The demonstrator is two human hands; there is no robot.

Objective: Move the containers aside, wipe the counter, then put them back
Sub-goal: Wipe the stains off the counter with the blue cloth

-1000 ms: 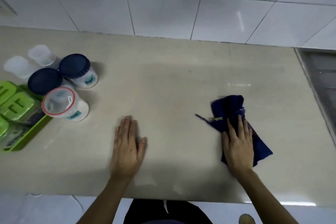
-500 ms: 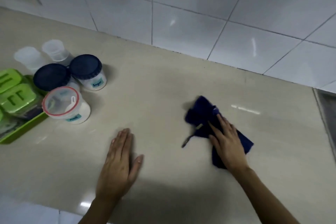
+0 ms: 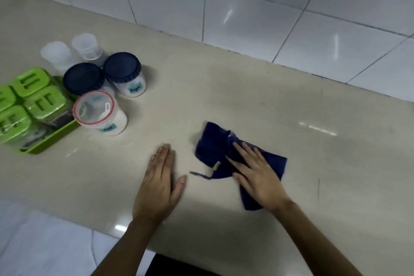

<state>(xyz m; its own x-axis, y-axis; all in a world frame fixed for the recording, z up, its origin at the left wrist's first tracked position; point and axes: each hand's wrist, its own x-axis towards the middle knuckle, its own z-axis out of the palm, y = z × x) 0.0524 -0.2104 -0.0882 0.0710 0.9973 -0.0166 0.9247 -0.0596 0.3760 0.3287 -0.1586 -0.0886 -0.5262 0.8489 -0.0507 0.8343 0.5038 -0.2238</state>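
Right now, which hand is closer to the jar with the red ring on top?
Left. The left hand lies flat on the counter just right of the red-rimmed jar; the right hand presses the blue cloth farther away.

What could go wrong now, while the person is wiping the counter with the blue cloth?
1. If the right hand sweeps the blue cloth further left, it may knock the red-rimmed jar, which stands nearest.
2. The cloth is bunched, with a loose strap beside it, so it may wipe unevenly.

2 blue-lid jars point(image 3: 122, 67), 1 red-rim jar point(image 3: 96, 108), 2 clear cups point(image 3: 86, 46), 4 green boxes point(image 3: 44, 102), 1 cloth point(image 3: 212, 145), 2 hands point(image 3: 158, 188)
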